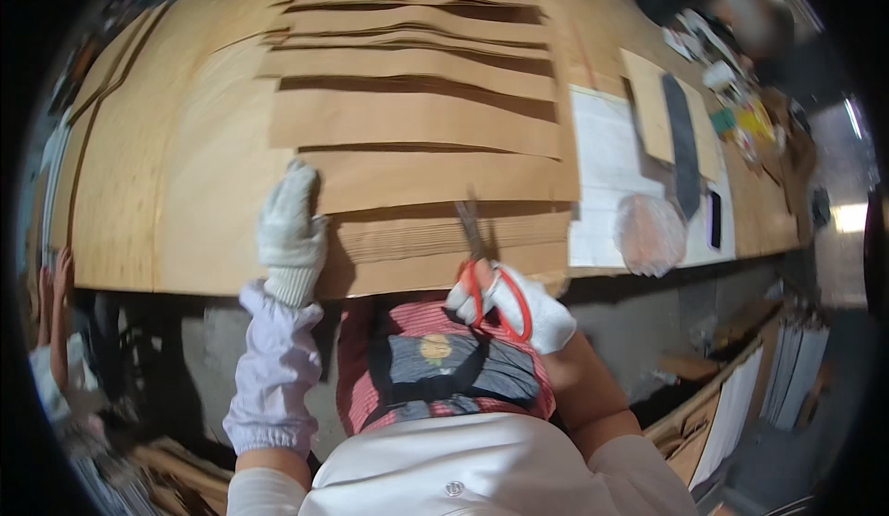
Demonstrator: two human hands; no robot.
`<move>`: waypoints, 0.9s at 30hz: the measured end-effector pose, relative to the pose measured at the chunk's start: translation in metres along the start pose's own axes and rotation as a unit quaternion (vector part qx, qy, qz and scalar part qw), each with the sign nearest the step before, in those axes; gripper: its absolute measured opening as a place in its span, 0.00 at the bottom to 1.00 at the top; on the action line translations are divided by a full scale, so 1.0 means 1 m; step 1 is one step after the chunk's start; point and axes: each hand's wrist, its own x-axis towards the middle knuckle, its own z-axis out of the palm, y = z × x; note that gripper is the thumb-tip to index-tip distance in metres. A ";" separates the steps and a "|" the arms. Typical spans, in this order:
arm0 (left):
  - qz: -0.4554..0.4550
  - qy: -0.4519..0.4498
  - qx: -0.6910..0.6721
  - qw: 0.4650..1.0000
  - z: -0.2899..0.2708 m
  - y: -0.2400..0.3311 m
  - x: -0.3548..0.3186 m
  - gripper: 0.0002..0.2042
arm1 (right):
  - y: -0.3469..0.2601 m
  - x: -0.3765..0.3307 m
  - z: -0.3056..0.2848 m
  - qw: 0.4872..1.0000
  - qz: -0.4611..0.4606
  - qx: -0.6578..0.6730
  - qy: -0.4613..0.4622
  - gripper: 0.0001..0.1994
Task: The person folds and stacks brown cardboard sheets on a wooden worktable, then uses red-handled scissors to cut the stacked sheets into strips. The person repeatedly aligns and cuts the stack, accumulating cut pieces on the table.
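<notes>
Brown paper sheets lie in overlapping, stepped layers down the middle of a wooden table. Close to me, several thin edges of a layered paper stack show. My left hand, in a whitish knit glove, rests on the left edge of the sheets, fingers stretched away from me and thumb apart. In my right hand, also in a white glove, are scissors with red handles. Their blades point away from me, above the front layers; whether they touch the paper I cannot tell.
White sheets lie right of the stack, with a dark strip, a clear plastic-wrapped bundle and a phone. Small clutter covers the far right. Another person's hands touch the table's left end.
</notes>
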 end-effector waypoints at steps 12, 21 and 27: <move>0.003 -0.018 -0.011 1.000 -0.013 0.006 0.009 0.26 | 0.013 0.079 0.110 0.953 0.169 0.249 -0.024 0.13; -0.061 0.141 -0.503 0.850 -0.021 0.001 0.108 0.20 | -0.004 0.007 0.040 0.990 -0.088 -0.114 -0.011 0.24; 0.017 -0.012 -0.052 0.998 -0.005 0.007 0.028 0.29 | 0.008 -0.013 0.022 0.995 0.037 0.093 -0.013 0.30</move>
